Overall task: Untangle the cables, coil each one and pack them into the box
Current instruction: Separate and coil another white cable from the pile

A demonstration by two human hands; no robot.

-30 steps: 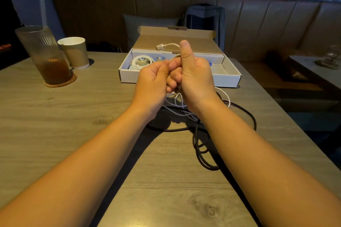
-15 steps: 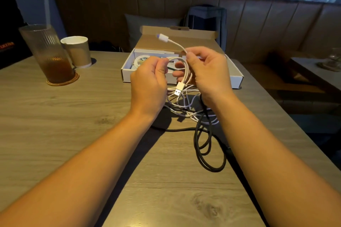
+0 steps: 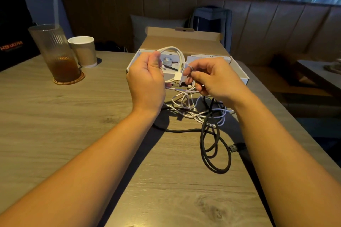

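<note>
Grey wood-grain tabletop [image 3: 73, 125]; brown padded bench [image 3: 276, 29] behind it, below windows. Open white cardboard box [image 3: 239, 73] at 12 o'clock. Ribbed glass of brown drink [image 3: 55, 51] at 10 o'clock. Black cable [image 3: 217, 169] tangled with white braided cable [image 3: 193, 114], lying at 5 o'clock of the hands. Left hand [image 3: 147, 79] and right hand [image 3: 215, 79]: fingers of each curled, pinching a smooth white cable loop [image 3: 173, 49] raised before the box.

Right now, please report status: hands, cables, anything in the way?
Left hand grips white cable loop, right hand pinches it. Black cable tangled with braided cables on table. Open box beyond, unobstructed.
</note>
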